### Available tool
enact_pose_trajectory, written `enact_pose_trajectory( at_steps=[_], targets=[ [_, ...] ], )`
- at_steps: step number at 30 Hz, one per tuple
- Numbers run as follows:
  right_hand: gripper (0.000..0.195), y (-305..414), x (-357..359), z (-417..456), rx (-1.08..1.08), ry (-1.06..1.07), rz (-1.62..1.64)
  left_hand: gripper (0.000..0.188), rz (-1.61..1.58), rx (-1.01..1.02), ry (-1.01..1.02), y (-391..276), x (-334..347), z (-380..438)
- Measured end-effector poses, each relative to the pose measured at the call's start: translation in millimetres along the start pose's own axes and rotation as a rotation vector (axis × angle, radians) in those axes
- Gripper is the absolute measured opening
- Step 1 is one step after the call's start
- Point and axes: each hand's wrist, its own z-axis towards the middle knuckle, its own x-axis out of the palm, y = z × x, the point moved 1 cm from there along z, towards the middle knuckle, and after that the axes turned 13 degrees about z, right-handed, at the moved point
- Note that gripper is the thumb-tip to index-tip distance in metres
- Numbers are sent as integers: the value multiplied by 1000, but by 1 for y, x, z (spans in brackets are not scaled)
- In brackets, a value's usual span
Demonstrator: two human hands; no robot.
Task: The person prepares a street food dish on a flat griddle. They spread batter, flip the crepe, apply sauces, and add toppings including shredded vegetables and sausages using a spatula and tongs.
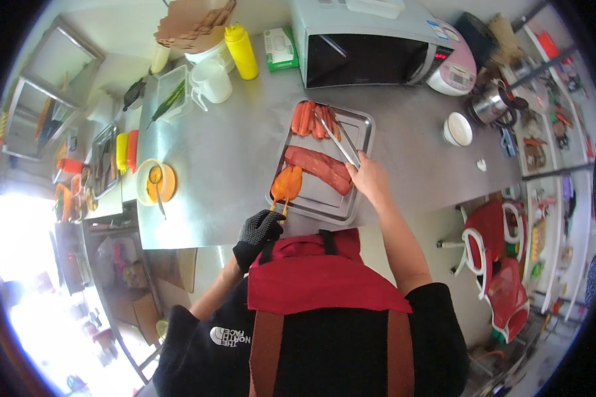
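Observation:
A rectangular metal tray (360,130) lies on the steel table before me. My left hand (261,229), in a dark dotted glove, holds two thin sticks at the tray's near left corner; an orange, flattened piece of food (286,183) is on them, over the tray. My bare right hand (370,177) grips metal tongs (344,145) near their hinged end. The tips of the tongs reach among several red sausages (305,119) at the tray's far end; whether they pinch one, I cannot tell. A long slab of reddish meat (319,168) lies across the tray's middle.
A bowl with orange sauce (168,184) and a spoon stands at left. Behind are a plastic jug (212,82), a yellow squeeze bottle (242,52), a glove box (280,49) and a microwave oven (367,59). A white cup (458,130) and a kettle (489,105) stand at right.

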Motion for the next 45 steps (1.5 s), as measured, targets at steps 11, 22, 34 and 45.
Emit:
enact_pose_trajectory(
  at_steps=[11,22,34,45],
  targets=[
    [27,-66,-54,22,-181,176,2,30,-245,13,-193,-43,95,45],
    [32,-68,-53,30,161,625,684,33,-244,67,-204,-56,122,65],
    [29,-52,1,30,320,684,983,32,-205,22,-255,-61,131,53],
    [28,-75,-28,9,486,811,987,33,-273,83,-300,-48,110,64]
  ],
)
